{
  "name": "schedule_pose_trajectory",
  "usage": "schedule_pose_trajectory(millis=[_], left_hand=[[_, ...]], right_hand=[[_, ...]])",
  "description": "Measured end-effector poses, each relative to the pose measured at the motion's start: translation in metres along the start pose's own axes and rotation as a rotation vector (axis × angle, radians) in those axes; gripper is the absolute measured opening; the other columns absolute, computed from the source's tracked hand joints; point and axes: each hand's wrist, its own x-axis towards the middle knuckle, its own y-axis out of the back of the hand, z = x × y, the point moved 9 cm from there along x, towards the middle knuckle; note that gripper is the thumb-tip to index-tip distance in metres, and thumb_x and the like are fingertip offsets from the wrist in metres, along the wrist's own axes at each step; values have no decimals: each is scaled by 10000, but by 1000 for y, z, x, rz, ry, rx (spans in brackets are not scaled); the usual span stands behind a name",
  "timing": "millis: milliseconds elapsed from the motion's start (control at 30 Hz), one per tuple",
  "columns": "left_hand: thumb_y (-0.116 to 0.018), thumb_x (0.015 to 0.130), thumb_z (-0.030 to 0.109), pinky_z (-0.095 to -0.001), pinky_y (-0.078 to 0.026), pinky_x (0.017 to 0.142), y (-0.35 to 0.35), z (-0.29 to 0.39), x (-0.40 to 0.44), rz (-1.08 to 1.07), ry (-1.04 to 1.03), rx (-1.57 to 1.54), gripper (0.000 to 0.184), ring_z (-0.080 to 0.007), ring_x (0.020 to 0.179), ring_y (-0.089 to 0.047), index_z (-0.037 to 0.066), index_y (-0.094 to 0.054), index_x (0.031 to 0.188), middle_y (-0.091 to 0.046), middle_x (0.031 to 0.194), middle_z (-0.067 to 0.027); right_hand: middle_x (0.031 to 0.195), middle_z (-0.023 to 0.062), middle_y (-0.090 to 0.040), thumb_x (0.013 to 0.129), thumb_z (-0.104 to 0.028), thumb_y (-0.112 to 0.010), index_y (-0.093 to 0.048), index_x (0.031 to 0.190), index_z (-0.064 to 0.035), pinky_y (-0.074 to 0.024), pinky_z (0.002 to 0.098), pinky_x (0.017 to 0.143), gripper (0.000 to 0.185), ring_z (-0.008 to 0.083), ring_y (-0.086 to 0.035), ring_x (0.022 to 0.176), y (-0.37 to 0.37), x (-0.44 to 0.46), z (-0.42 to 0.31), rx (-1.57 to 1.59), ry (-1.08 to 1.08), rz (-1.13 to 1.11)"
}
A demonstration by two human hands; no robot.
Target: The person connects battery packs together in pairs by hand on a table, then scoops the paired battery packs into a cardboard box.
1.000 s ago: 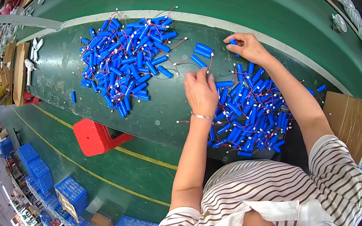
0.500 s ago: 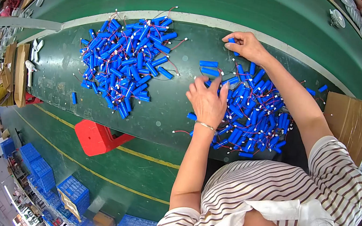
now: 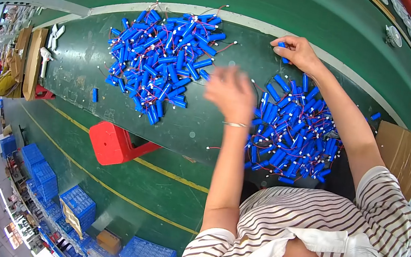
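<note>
My right hand (image 3: 300, 56) is closed in a pinch on a blue cylindrical battery (image 3: 283, 52), above the far side of the dark green worktable. My left hand (image 3: 230, 92) is smeared by motion between two heaps, so its fingers and anything in them cannot be made out. Close to its fingertips is the left heap of blue batteries (image 3: 165, 60), with red wires and white connectors. Beneath my right forearm and beside my left wrist lies the right heap of batteries (image 3: 296, 132).
A single battery (image 3: 95, 95) lies at the left, another (image 3: 375, 116) near the cardboard box (image 3: 401, 151). White plastic parts (image 3: 46, 55) rest at the table's left end. A red stool (image 3: 106, 143) stands below the front edge. Behind runs a green belt (image 3: 268, 1).
My left hand has swung left and away from the right heap toward the left one. My right hand keeps its pinch on a battery. The whole view has shifted slightly.
</note>
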Motion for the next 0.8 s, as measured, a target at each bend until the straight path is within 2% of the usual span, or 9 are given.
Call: schedule_pose_trajectory(millis=[33, 67, 133, 200, 300, 367, 500, 700, 800], left_hand=[[-650, 801, 250, -499, -344, 857, 13, -28, 13, 43, 135, 143, 333, -333, 1122, -450, 153, -612, 1118, -509, 1218, -132], [-684, 779, 218, -490, -363, 874, 16, -49, 22, 64, 179, 219, 419, -341, 1119, -443, 116, -581, 1172, -497, 1208, -150], [-715, 751, 157, -482, -378, 894, 19, -60, 25, 113, 120, 119, 509, -362, 1089, -454, 56, -534, 1216, -498, 1170, -169], [-720, 733, 104, -469, -387, 902, 16, -70, 13, 96, 158, 110, 534, -381, 1058, -472, 5, -508, 1213, -499, 1136, -190], [-673, 758, 72, -465, -395, 878, 17, -88, -8, 98, 267, -60, 458, -377, 999, -499, 13, -524, 1187, -527, 1068, -199], [-635, 773, 30, -454, -403, 853, 22, -76, -22, 71, 132, -35, 332, -365, 971, -502, 47, -580, 1099, -557, 1023, -167], [-631, 793, 29, -445, -411, 843, 7, -37, -54, -88, -17, -194, 238, -337, 930, -525, 66, -611, 1027, -588, 985, -120], [-692, 812, 145, -433, -421, 828, 2, -26, -69, -87, 127, -233, 173, -307, 905, -540, 102, -628, 967, -596, 966, -100], [-712, 812, 221, -429, -424, 824, 6, -4, -64, -152, -26, -186, 219, -296, 923, -540, 83, -639, 965, -593, 993, -108]], right_hand=[[755, -1, -615, 818, -202, -707, -699, 1015, -25, -416, 238, 559, 264, 57, -502, 655, -4, -1, 1, 2, -30, -21], [762, 2, -618, 819, -199, -706, -699, 1017, -25, -417, 240, 564, 263, 58, -504, 664, -6, -2, 2, 3, -59, -41], [767, 3, -611, 824, -200, -705, -696, 1023, -26, -417, 238, 569, 265, 62, -507, 667, -17, 0, 2, 62, 2, -45], [770, 2, -606, 831, -201, -700, -692, 1029, -25, -422, 238, 585, 265, 65, -511, 678, -23, 0, 8, 59, -57, -74], [768, 2, -604, 837, -203, -695, -690, 1029, -23, -423, 236, 596, 264, 68, -513, 684, -25, -5, 1, 30, -20, -75], [774, 2, -610, 837, -201, -694, -690, 1027, -21, -425, 237, 604, 261, 66, -513, 686, -26, -4, 0, 22, -37, -93], [777, 1, -613, 835, -198, -696, -691, 1022, -15, -427, 238, 600, 261, 64, -514, 686, -25, -5, 0, 33, -54, -95], [745, -5, -605, 827, -189, -701, -697, 1015, -23, -420, 236, 574, 251, 57, -508, 668, -30, -5, 3, 43, -23, -82], [709, -11, -579, 815, -202, -710, -701, 1006, -33, -409, 240, 559, 255, 57, -498, 647, -38, 5, 2, 7, -16, -115]])
